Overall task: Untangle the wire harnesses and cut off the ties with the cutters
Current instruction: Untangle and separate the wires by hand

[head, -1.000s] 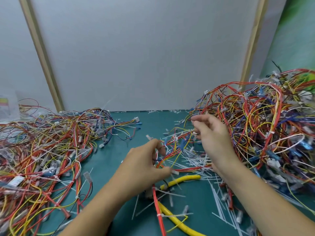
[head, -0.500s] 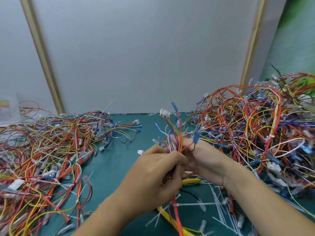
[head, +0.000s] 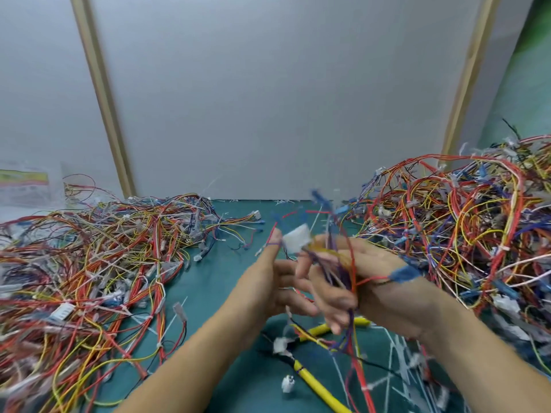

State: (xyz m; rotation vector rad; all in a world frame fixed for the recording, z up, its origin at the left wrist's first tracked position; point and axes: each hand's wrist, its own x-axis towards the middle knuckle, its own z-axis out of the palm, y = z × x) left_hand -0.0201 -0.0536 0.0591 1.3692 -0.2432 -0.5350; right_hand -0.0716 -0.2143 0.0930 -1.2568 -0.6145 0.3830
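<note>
- Left of both grips, a loose wire pile (head: 89, 263) lies on the surface (head: 214, 280).
- Next, left grip (head: 268, 284) has straight fingers, forefinger hooking one strand; tease loops apart gently.
- Then right grip (head: 378, 281), blurred, seemingly clasps the harness (head: 351, 269); hold firm.
- Below it, cutters (head: 313, 380) lie ready.

Right hand (head: 387, 290) grips a wire harness (head: 352, 265), left hand (head: 265, 284) touching it.

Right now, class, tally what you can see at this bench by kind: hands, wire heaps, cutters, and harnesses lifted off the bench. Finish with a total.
Hands: 2, the left hand and the right hand
Wire heaps: 2, the left heap and the right heap
Cutters: 1, the yellow-handled cutters
Lifted harnesses: 1, the harness between the hands
Total: 6
</note>
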